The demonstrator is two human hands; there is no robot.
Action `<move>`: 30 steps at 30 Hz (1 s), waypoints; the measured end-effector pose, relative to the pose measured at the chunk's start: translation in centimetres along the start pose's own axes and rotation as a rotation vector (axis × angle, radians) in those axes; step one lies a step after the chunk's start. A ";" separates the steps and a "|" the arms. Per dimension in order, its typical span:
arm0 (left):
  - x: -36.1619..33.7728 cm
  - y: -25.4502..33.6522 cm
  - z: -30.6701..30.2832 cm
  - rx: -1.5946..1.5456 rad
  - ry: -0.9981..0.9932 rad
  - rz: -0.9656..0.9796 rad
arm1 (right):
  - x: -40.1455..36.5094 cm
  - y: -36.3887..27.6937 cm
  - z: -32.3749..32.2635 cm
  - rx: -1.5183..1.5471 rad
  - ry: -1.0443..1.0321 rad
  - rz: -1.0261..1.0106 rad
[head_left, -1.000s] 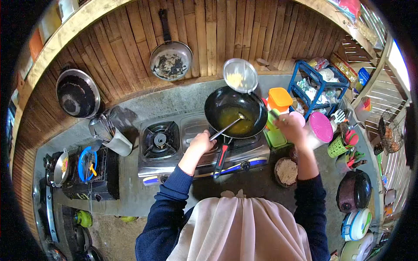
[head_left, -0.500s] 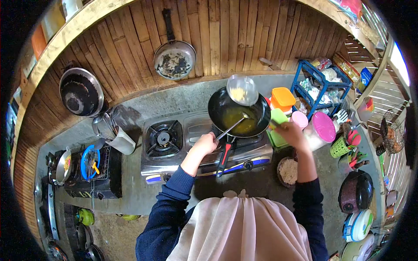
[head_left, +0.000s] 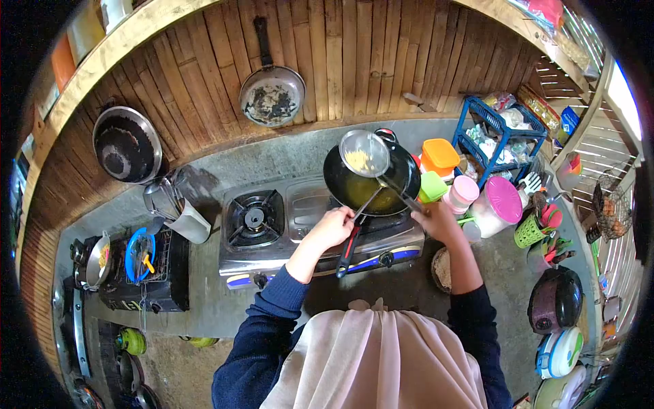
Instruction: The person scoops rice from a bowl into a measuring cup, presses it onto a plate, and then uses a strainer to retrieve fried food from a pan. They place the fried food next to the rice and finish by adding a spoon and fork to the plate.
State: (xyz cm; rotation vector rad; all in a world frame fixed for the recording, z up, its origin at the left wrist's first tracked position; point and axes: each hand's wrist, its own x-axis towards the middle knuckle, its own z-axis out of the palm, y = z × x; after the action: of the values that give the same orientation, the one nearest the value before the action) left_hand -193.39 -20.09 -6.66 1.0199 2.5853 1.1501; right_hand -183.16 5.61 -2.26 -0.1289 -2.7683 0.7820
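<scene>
A bamboo wall [head_left: 381, 61] rises beyond the wok [head_left: 336, 176]; a strip of worktop [head_left: 402, 293] runs nearer than it, past the stove's [head_left: 317, 261] front edge. Tubs [head_left: 440, 155] crowd its right rim. The left hand's [head_left: 332, 228] grip is closed round a utensil [head_left: 366, 204] dipping into it; the right hand's [head_left: 436, 222] clasps a strainer [head_left: 375, 148], yellow bits [head_left: 355, 161] inside, above its far-left part.
</scene>
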 end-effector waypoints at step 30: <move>1.8 5.3 6.0 -1.280 -0.370 -0.406 | -1.9 -2.9 2.3 0.102 -0.085 0.178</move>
State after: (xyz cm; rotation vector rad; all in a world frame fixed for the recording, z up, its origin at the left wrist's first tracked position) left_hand -189.71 -12.73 -6.92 0.3065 1.1890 1.7855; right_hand -182.03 1.66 -3.02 -0.3336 -2.8170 0.9930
